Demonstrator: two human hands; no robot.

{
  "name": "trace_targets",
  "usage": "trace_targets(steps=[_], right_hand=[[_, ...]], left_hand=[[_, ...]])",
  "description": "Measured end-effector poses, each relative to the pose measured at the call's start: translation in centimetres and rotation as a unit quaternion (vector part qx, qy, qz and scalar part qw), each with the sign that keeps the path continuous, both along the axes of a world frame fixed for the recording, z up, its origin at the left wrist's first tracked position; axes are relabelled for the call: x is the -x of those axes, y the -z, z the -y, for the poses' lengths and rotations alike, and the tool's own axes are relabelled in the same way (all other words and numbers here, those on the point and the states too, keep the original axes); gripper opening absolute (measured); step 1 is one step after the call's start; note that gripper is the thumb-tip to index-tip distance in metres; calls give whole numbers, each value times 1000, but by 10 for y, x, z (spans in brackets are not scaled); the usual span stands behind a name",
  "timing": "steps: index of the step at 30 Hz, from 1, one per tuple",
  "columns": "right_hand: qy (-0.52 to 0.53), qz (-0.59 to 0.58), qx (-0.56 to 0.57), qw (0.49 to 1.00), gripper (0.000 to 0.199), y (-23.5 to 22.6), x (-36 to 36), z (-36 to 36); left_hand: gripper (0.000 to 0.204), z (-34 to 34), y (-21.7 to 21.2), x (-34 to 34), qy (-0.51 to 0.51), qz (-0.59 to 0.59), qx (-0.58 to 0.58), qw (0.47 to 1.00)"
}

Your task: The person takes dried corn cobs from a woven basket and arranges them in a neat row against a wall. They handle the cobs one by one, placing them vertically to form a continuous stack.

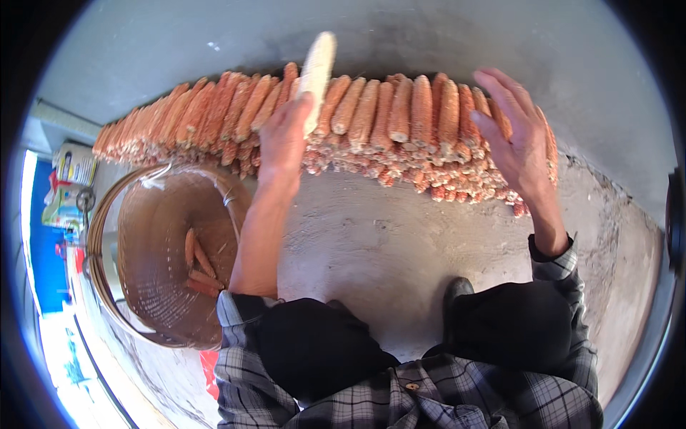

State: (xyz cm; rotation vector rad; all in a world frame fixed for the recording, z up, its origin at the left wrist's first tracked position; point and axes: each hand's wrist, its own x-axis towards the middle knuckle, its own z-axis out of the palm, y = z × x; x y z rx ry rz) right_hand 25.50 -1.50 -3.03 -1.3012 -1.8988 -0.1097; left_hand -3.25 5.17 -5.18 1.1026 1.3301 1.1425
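A long pale corn cob [319,71], whitish against the others, is gripped near its lower end by my left hand [284,139]. It points up and away over a stacked pile of reddish-orange corn cobs [363,114]. These cobs lie side by side in layers along the wall, ends facing me. Over the right end of the pile is my right hand [520,139], fingers spread and nothing in it. Whether its fingers touch the cobs beneath, I cannot tell.
A round woven basket [153,236] stands at my left with a few reddish cobs [202,259] inside. Behind the pile rises a grey wall [400,36]. Bags [73,164] stand by a bright doorway at far left. My knees and shoes are over the concrete floor [357,236].
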Motion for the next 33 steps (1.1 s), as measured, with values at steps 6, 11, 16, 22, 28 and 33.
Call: trace_targets(steps=[6, 11, 16, 22, 28, 33], right_hand=[[-20, -23, 37, 999, 39, 16, -9, 5], [-51, -39, 62, 996, 36, 27, -5, 8], [-79, -67, 85, 991, 37, 31, 3, 9], [-66, -70, 117, 988, 36, 38, -5, 14], [-68, -72, 133, 986, 36, 35, 5, 13], [-23, -33, 77, 996, 36, 31, 1, 9]], left_hand=[[36, -1, 17, -22, 71, -74, 17, 995], [25, 0, 29, -47, 72, -109, 7, 991], [25, -5, 35, -44, 110, -251, -81, 958], [35, -1, 19, -51, 122, -378, -113, 910], [41, 3, 29, -47, 166, -419, -158, 879], [39, -2, 19, -37, 141, -239, -44, 960]])
